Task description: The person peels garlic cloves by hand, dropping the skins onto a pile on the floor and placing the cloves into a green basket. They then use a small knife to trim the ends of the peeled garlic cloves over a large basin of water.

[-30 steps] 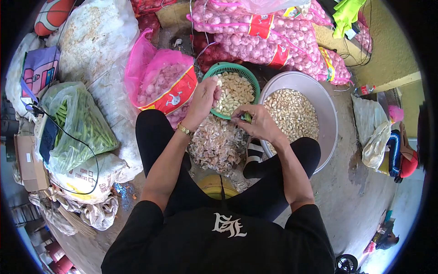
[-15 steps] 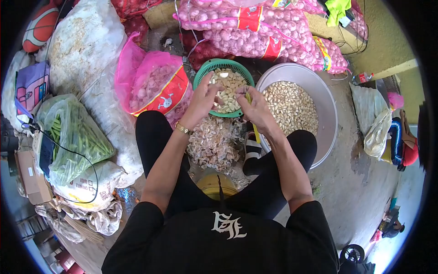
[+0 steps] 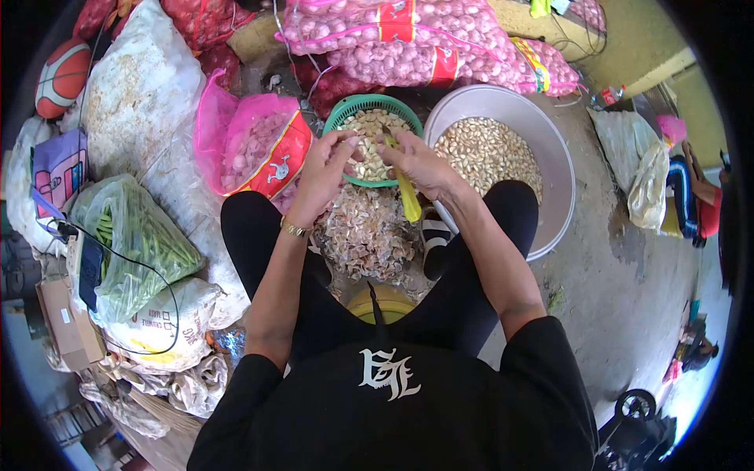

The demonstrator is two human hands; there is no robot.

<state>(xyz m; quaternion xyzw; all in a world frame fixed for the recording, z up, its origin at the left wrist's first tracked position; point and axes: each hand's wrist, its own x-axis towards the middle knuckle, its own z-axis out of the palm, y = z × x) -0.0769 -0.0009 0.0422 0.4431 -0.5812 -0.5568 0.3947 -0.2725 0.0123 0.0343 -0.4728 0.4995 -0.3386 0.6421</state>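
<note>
My left hand [image 3: 320,174] is at the left rim of a green basket [image 3: 345,104] of peeled garlic cloves [image 3: 369,124]. Its thumb and fingers are bent together around a small pale piece, too small to name surely. At the basket's right side, my right hand [image 3: 422,163] grips a knife with a yellow handle [image 3: 409,196], which points down toward my feet. Below the basket lies a heap of papery garlic skins [image 3: 367,234]. To the right, a wide grey basin [image 3: 559,149] holds many unpeeled cloves [image 3: 491,153].
A pink mesh bag [image 3: 259,153] stands left of the basket, and full garlic sacks [image 3: 416,39] lie behind. A yellow container [image 3: 382,302] is between my legs. Farther left are green vegetables in plastic [image 3: 141,235] and a phone [image 3: 89,271]. Another person [image 3: 704,204] is at far right.
The view has shifted a little. The knife handle has swung out and now shows more fully below my right hand. My hands have drawn slightly nearer each other over the basket's front.
</note>
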